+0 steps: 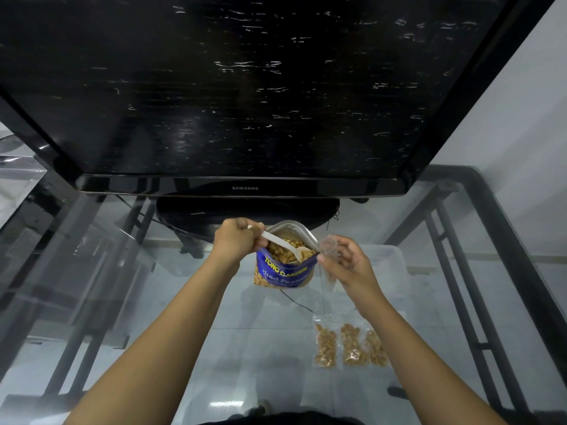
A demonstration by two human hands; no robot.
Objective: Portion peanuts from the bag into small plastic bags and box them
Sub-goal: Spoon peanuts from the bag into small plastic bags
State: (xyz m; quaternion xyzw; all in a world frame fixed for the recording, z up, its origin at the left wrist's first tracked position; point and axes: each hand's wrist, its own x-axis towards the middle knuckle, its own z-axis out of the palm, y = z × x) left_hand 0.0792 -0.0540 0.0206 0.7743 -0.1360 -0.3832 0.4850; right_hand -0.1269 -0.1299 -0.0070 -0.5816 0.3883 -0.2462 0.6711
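A blue peanut bag [283, 273] stands open on the glass table, with peanuts showing inside. My left hand [236, 239] grips the handle of a white plastic spoon [285, 245], whose bowl rests among the peanuts at the bag's mouth. To the right of the bag, my right hand [349, 262] holds a small clear plastic bag [329, 245] upright, touching the peanut bag's right edge. Three filled small bags of peanuts [349, 345] lie side by side on the table nearer to me, partly under my right forearm.
A large black TV [245, 87] on a round stand [245, 214] fills the back of the glass table [153, 302]. A translucent plastic box [389, 265] sits behind my right hand. A wall rises at the right, and a thin black cable runs beneath the peanut bag.
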